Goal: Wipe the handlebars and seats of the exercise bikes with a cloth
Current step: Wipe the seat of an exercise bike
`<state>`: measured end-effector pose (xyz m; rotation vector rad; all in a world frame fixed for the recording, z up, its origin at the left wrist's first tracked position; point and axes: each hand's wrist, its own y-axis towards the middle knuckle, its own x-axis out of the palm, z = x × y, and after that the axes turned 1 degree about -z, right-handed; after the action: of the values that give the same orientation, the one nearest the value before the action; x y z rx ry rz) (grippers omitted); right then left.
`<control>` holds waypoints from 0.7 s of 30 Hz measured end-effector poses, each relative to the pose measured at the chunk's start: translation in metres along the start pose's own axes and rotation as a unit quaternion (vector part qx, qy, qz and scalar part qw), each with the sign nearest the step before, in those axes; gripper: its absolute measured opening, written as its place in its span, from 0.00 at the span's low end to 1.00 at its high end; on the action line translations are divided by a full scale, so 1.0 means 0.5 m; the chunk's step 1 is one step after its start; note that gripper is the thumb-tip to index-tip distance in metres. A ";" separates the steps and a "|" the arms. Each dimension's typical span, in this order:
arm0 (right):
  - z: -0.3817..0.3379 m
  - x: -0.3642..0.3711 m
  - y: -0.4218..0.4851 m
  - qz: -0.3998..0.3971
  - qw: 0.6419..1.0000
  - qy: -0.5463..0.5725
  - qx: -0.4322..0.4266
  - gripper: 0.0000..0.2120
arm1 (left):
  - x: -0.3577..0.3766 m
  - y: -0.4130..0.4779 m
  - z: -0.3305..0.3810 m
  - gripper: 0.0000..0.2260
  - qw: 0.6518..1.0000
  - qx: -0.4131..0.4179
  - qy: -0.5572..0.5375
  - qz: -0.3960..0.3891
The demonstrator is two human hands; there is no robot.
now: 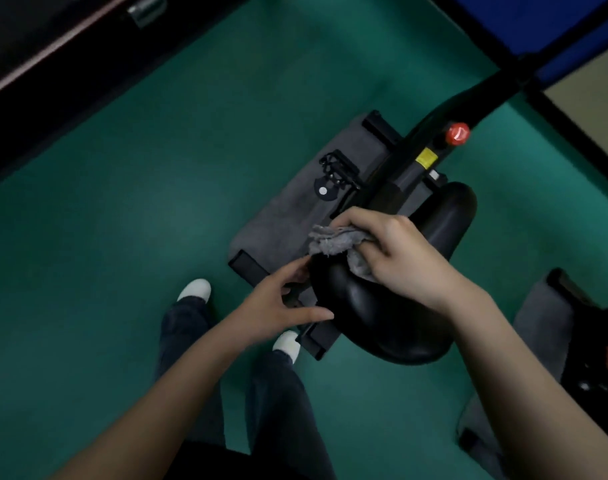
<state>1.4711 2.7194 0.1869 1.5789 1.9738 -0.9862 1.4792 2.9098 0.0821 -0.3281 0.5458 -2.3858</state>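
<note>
A black exercise-bike seat (392,317) fills the middle of the head view, seen from above. My right hand (396,251) grips a crumpled grey cloth (333,242) and presses it on the seat's left side. My left hand (285,303) has its fingers spread, the fingertips touching the seat's left edge just below the cloth. The bike's black frame (444,109) runs up and right from the seat, with a red knob (457,134) and a yellow label (426,158) on it. The handlebars are out of view.
The bike stands on a grey mat (282,216) over green floor (157,168); a black pedal (337,174) lies left of the frame. My white shoes (195,289) stand left of the bike's base. Another bike's mat and base (552,327) are at right.
</note>
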 end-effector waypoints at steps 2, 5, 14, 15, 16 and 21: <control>0.001 -0.008 -0.023 -0.022 0.999 0.039 -0.026 0.22 | 0.029 -0.015 -0.002 0.37 0.999 0.012 -0.025 0.027; 0.006 -0.021 -0.029 -0.046 0.994 0.087 -0.049 0.21 | 0.061 -0.030 -0.003 0.33 0.996 0.022 -0.040 0.071; -0.005 0.015 0.134 -0.260 0.960 -0.086 -0.063 0.20 | 0.122 -0.044 -0.049 0.28 0.986 0.015 -0.084 0.146; -0.005 0.014 0.136 -0.293 0.949 -0.098 -0.070 0.20 | 0.130 -0.042 -0.058 0.34 0.985 0.012 -0.090 0.148; -0.007 0.008 0.134 -0.312 0.942 -0.096 -0.077 0.21 | 0.135 -0.040 -0.063 0.39 0.985 0.005 -0.095 0.146; -0.017 -0.017 0.084 -0.324 0.942 -0.010 -0.091 0.20 | 0.148 -0.036 -0.067 0.40 0.980 0.014 -0.123 0.157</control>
<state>1.5145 2.7245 0.1873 0.8126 2.5481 -0.9928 1.4014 2.8838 0.0675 -0.4788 0.4138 -2.0118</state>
